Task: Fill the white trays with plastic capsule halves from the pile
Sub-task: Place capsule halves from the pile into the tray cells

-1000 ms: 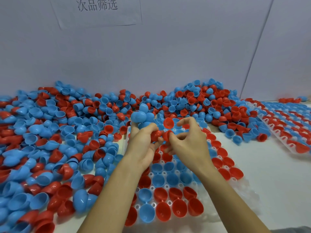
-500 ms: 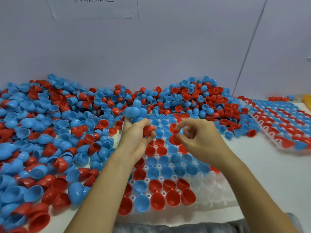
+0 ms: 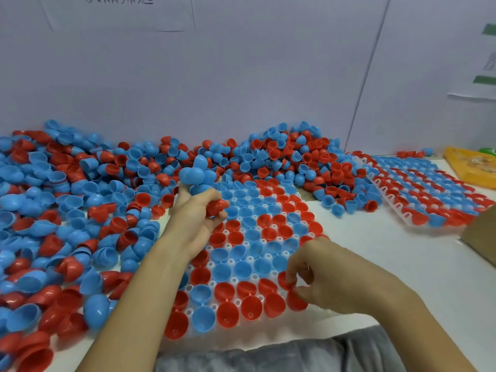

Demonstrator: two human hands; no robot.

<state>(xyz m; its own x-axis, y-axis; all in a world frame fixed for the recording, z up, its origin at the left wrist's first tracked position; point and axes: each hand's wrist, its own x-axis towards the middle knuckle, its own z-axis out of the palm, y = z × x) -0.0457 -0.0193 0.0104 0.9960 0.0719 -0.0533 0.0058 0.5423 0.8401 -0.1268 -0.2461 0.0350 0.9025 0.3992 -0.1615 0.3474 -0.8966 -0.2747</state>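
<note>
Setting: pale wall behind a white table heaped with capsule halves, seen from a head-worn camera.
Pile: red and blue halves fill the view from 9 to 12 o'clock, reaching the near tray's far and left edges.
Near tray: white tray at centre, mostly filled, with bare sockets at its right front corner, about 5 o'clock.
Left hand: left hand hovers over the tray's far left, fingers curled round several red and blue halves.
Right hand: right hand pinches a red half at the tray's right front edge.
Change: half a second ago both hands met near the tray's far end; the right has dropped toward 5 o'clock, likely seating a half.
Open room: bare table at 3 o'clock, before a second filled tray; cardboard box at far right.
</note>
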